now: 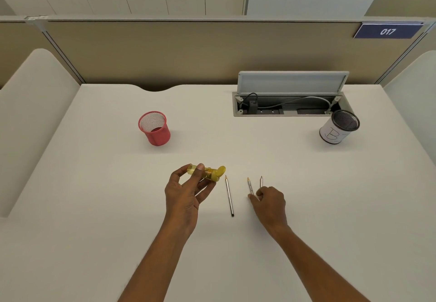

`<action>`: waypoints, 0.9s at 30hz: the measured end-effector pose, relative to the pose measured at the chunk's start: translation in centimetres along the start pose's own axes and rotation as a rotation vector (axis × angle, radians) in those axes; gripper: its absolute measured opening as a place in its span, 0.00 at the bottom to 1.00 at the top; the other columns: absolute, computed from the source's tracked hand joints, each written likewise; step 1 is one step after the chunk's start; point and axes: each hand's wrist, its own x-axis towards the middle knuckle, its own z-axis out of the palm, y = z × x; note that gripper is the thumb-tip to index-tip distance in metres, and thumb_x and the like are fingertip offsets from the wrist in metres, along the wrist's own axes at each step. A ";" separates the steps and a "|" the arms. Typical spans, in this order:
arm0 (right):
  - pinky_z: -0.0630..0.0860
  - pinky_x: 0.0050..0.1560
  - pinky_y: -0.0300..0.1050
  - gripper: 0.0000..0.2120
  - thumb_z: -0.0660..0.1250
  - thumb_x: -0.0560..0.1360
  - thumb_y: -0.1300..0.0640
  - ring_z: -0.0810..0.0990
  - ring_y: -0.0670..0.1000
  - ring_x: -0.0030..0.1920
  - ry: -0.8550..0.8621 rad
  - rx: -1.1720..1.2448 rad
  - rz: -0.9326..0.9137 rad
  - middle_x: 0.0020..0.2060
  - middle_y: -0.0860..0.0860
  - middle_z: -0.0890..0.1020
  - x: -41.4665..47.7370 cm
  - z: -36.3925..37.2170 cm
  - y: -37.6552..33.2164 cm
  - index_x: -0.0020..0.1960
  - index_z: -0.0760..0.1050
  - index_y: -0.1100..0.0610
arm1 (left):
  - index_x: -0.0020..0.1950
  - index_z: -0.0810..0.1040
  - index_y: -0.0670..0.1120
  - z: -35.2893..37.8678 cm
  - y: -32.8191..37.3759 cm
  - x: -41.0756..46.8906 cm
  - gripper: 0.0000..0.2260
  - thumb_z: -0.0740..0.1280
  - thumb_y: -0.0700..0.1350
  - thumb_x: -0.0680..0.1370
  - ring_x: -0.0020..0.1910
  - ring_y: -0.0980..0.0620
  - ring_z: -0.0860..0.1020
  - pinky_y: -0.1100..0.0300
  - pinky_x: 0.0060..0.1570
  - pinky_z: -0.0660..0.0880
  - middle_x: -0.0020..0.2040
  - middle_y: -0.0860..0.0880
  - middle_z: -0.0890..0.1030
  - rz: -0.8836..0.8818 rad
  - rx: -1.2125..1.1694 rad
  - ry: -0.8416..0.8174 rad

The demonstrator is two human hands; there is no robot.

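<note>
Left hand (186, 191): fingers (200, 167) wrapped round yellow sharpener (208, 174), cap open. Right hand (270, 201): pinching pencil (249, 185) on bench (94, 183). Step: pickup. Next, likely: lift, guide tip into sharpener.

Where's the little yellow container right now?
In the head view, the left hand grips the yellow container just left of the lone pencil, nearer the person than the red cup.

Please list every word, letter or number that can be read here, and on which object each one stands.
"017": on the blue sign on the partition.
"B": handwritten on the white paper around the black mesh cup.
The pencils and the yellow sharpener: any print is too small to read.
The red mesh cup: no text.
</note>
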 end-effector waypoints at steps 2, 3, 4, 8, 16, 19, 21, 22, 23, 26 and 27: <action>0.71 0.44 0.46 0.10 0.71 0.77 0.53 0.80 0.56 0.45 -0.010 -0.047 0.017 0.41 0.53 0.82 -0.1 0.3 -0.4 0.43 0.80 0.60 | 0.61 0.76 0.43 0.0 0.0 0.0 0.15 0.74 0.38 0.77 0.48 0.38 0.88 0.52 0.44 0.85 0.51 0.36 0.87 0.000 -0.002 0.005; 0.72 0.45 0.46 0.10 0.70 0.78 0.53 0.81 0.57 0.46 -0.014 -0.068 0.023 0.41 0.54 0.82 -0.1 0.4 -0.5 0.43 0.81 0.60 | 0.61 0.76 0.43 0.0 -0.1 -0.1 0.15 0.74 0.38 0.77 0.48 0.38 0.88 0.52 0.44 0.85 0.51 0.36 0.87 0.001 0.000 0.006; 0.73 0.46 0.47 0.11 0.68 0.79 0.54 0.81 0.57 0.47 -0.017 -0.099 0.020 0.43 0.55 0.83 -0.1 0.5 -0.6 0.44 0.81 0.61 | 0.62 0.76 0.43 0.0 -0.1 -0.1 0.15 0.75 0.38 0.77 0.48 0.38 0.88 0.52 0.44 0.85 0.51 0.36 0.87 0.001 0.002 0.008; 0.74 0.50 0.49 0.12 0.62 0.81 0.55 0.81 0.59 0.51 -0.029 -0.228 -0.031 0.47 0.57 0.83 -0.1 0.3 -1.3 0.49 0.81 0.62 | 0.62 0.75 0.43 0.2 -0.2 -0.2 0.15 0.75 0.39 0.77 0.48 0.39 0.88 0.52 0.44 0.85 0.52 0.36 0.87 0.002 0.008 0.015; 0.71 0.38 0.49 0.13 0.62 0.77 0.53 0.76 0.56 0.37 -0.068 -0.248 -0.082 0.34 0.53 0.78 -0.8 -1.3 -2.0 0.36 0.72 0.59 | 0.61 0.76 0.43 0.3 -0.2 -0.6 0.14 0.74 0.39 0.78 0.48 0.39 0.88 0.52 0.44 0.85 0.50 0.38 0.88 -0.006 0.002 0.011; 0.77 0.40 0.50 0.13 0.64 0.76 0.50 0.79 0.56 0.37 -0.031 -0.228 -0.132 0.34 0.51 0.81 -1.3 -2.6 -2.6 0.39 0.76 0.57 | 0.62 0.76 0.43 0.4 0.0 -0.7 0.15 0.74 0.39 0.78 0.48 0.39 0.88 0.52 0.45 0.86 0.51 0.37 0.88 -0.008 0.000 0.016; 0.78 0.40 0.50 0.12 0.65 0.76 0.50 0.79 0.56 0.36 -0.004 -0.148 -0.169 0.33 0.50 0.82 -1.3 -3.5 -2.8 0.39 0.76 0.56 | 0.62 0.76 0.43 0.5 0.1 -0.8 0.14 0.74 0.39 0.78 0.49 0.39 0.88 0.52 0.46 0.86 0.51 0.37 0.87 -0.009 -0.004 0.011; 0.78 0.40 0.51 0.11 0.65 0.76 0.50 0.79 0.57 0.35 0.003 -0.110 -0.189 0.32 0.49 0.82 -1.3 -3.9 -3.0 0.39 0.75 0.55 | 0.61 0.76 0.43 0.5 0.2 -0.9 0.14 0.74 0.39 0.78 0.49 0.39 0.88 0.52 0.46 0.86 0.51 0.37 0.87 -0.008 -0.009 0.008; 0.79 0.39 0.52 0.11 0.65 0.76 0.49 0.79 0.57 0.34 0.004 -0.070 -0.206 0.32 0.49 0.82 -1.3 -4.5 -3.1 0.39 0.75 0.54 | 0.61 0.76 0.43 0.6 0.3 -0.9 0.14 0.74 0.39 0.78 0.49 0.39 0.88 0.52 0.46 0.86 0.51 0.37 0.87 -0.007 -0.014 0.006; 0.80 0.40 0.53 0.08 0.66 0.76 0.50 0.83 0.53 0.36 0.019 0.071 -0.267 0.33 0.48 0.83 -1.4 -6.3 -3.7 0.41 0.76 0.52 | 0.61 0.75 0.43 0.8 0.5 -1.1 0.14 0.74 0.39 0.78 0.49 0.39 0.88 0.53 0.45 0.85 0.50 0.37 0.88 -0.002 -0.022 -0.004; 0.80 0.41 0.51 0.06 0.68 0.76 0.53 0.83 0.51 0.37 0.031 0.113 -0.301 0.33 0.47 0.83 -1.5 -7.0 -4.1 0.42 0.78 0.52 | 0.61 0.75 0.43 0.9 0.5 -1.1 0.14 0.74 0.39 0.78 0.48 0.40 0.88 0.53 0.45 0.85 0.50 0.37 0.88 -0.001 -0.023 -0.010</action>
